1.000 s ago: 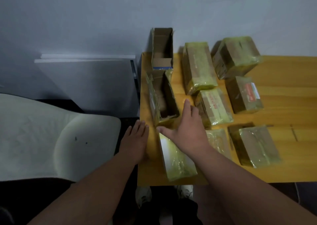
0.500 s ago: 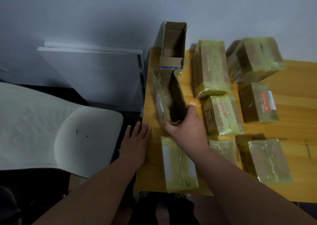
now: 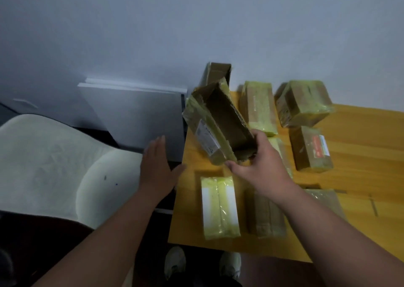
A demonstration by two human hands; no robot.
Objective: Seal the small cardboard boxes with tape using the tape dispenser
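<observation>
the right hand (image 3: 260,166) grips the near end of an open cardboard box (image 3: 218,122), tilted clear of the table (image 3: 360,138). the left hand (image 3: 156,166) hovers beside it, fingers straight, holding nothing. step looks like fetching; next, close flaps. no tape dispenser visible.

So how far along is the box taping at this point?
Several boxes already look sealed in shiny tape, such as the nearest taped box and the far right one. In hand: the right hand grips an open box, tilted and raised off the table; the left hand hovers open. Left: that box and another open box behind it. No tape dispenser is in view.
</observation>
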